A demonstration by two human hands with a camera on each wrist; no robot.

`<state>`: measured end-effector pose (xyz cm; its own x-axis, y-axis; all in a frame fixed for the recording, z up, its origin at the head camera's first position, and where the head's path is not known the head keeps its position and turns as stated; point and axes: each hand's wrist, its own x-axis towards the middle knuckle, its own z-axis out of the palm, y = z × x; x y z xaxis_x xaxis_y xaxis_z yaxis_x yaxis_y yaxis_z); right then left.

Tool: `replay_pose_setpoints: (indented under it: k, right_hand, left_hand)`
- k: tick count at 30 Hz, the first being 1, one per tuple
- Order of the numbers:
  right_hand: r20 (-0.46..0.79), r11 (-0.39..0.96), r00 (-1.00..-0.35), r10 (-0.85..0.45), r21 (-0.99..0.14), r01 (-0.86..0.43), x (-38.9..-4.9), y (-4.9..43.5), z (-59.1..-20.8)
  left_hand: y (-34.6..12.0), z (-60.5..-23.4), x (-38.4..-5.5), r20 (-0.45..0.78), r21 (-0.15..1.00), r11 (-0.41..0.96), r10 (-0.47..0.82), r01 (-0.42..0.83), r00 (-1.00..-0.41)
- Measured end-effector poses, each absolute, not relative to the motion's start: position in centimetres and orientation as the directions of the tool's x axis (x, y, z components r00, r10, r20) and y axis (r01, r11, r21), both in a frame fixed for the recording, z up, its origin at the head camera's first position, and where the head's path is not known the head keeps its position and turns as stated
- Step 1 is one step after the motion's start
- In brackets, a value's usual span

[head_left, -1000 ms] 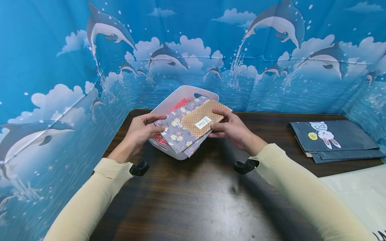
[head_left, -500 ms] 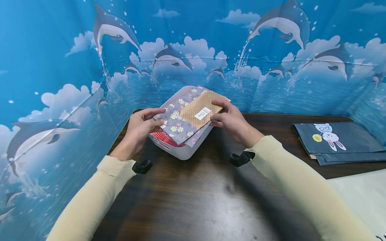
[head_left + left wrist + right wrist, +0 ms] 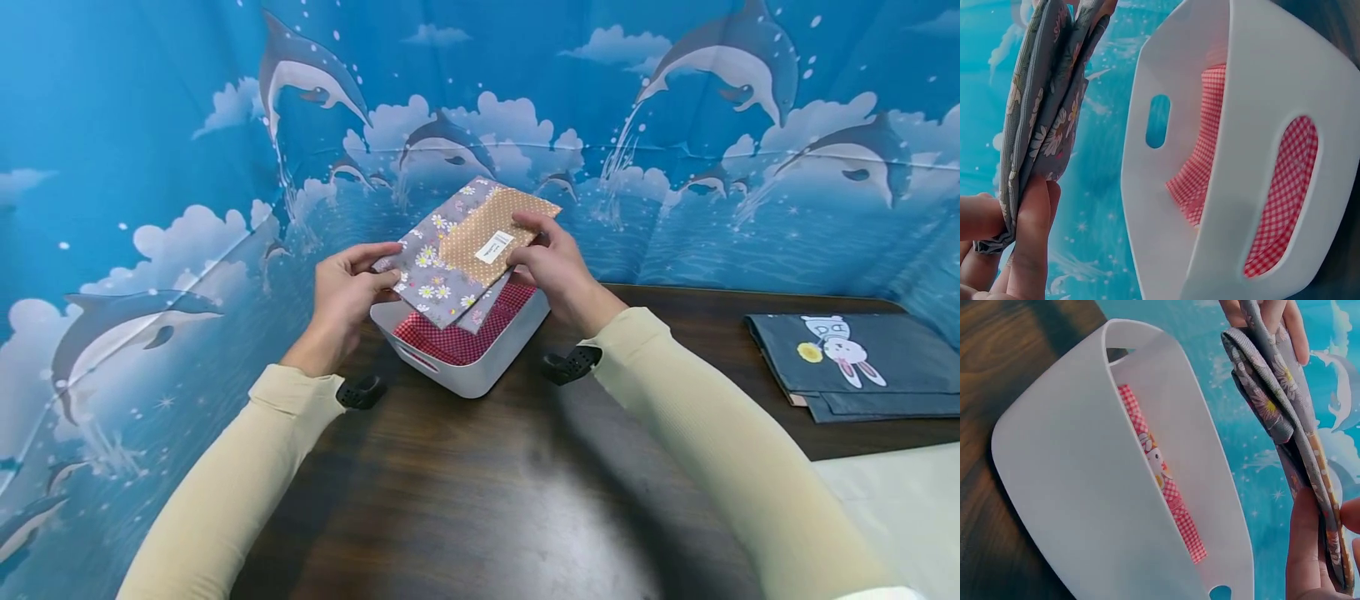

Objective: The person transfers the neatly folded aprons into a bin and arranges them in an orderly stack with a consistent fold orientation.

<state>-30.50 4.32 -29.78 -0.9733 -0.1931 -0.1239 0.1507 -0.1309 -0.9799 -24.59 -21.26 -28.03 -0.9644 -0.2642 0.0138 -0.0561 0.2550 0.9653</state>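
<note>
Both hands hold up a folded floral cloth (image 3: 427,265), grey with white daisies, a tan polka-dot panel and a white label. My left hand (image 3: 341,296) pinches its left corner between thumb and fingers. At the right edge, by the dotted panel, my right hand (image 3: 555,267) grips it the same way. Several folded layers show edge-on in the left wrist view, with part of the cloth (image 3: 1054,125) hanging loose between them. Below it stands a white basket (image 3: 472,379) with slotted handles, holding a folded red gingham cloth (image 3: 450,346). Both wrist views show the floral cloth apart from the basket.
A folded dark cloth (image 3: 900,358) with a white rabbit print lies on the right of the brown wooden table (image 3: 480,483). A pale sheet (image 3: 900,492) is at the right front. A blue dolphin curtain (image 3: 600,208) closes off the back and left.
Both hands have raised the floral cloth up and away over the basket, uncovering more of the red gingham cloth inside. The head view has shifted slightly left.
</note>
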Motion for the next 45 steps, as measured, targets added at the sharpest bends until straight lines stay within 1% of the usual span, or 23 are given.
replay_pose_setpoints:
  k: [11,26,33,36,37,38,40,43,44,45]
  right_hand:
    - [-0.144,-0.125,-0.971,-0.19,-0.978,0.169,-30.6,3.9,-29.4]
    - [-0.146,-0.12,-0.971,-0.187,-0.978,0.17,-30.4,4.0,-29.4]
    - [-0.139,-0.152,-0.973,-0.186,-0.974,0.169,-30.3,4.1,-29.2]
    - [-0.125,-0.163,-0.972,-0.198,-0.974,0.159,-30.3,4.0,-29.2]
    - [-0.119,-0.143,-0.972,-0.201,-0.978,0.149,-30.3,4.1,-29.1]
    - [-0.116,-0.085,-0.972,-0.203,-0.987,0.136,-30.2,4.2,-29.1]
    - [-0.115,0.089,-0.973,-0.201,-0.991,0.098,-30.2,4.5,-29.0]
    - [-0.133,0.372,-0.98,-0.147,-0.926,0.07,-30.3,5.2,-29.2]
    - [-0.141,0.441,-0.982,-0.121,-0.894,0.074,-30.4,5.4,-29.3]
    - [-0.145,0.474,-0.985,-0.096,-0.876,0.083,-30.5,5.7,-29.5]
  left_hand:
    - [-21.6,-27.2,-25.3,-0.005,0.969,0.237,-0.264,-0.069,-0.964]
    - [-21.6,-27.2,-25.3,0.011,0.958,0.278,-0.272,-0.068,-0.962]
    - [-21.6,-27.1,-25.2,0.013,0.96,0.274,-0.274,-0.065,-0.962]
    - [-21.6,-26.9,-25.2,0.018,0.952,0.297,-0.283,-0.07,-0.959]
    - [-21.6,-26.9,-25.2,0.021,0.944,0.322,-0.282,-0.074,-0.959]
    - [-21.7,-26.8,-25.2,0.022,0.929,0.36,-0.28,-0.084,-0.96]
    - [-21.8,-26.6,-25.1,0.023,0.885,0.452,-0.279,-0.111,-0.96]
    - [-22.1,-26.5,-25.0,0.012,0.815,0.559,-0.277,-0.151,-0.961]
    - [-22.2,-26.5,-24.9,0.005,0.799,0.578,-0.28,-0.165,-0.96]
    - [-22.2,-26.5,-24.8,0.0,0.792,0.585,-0.284,-0.173,-0.959]
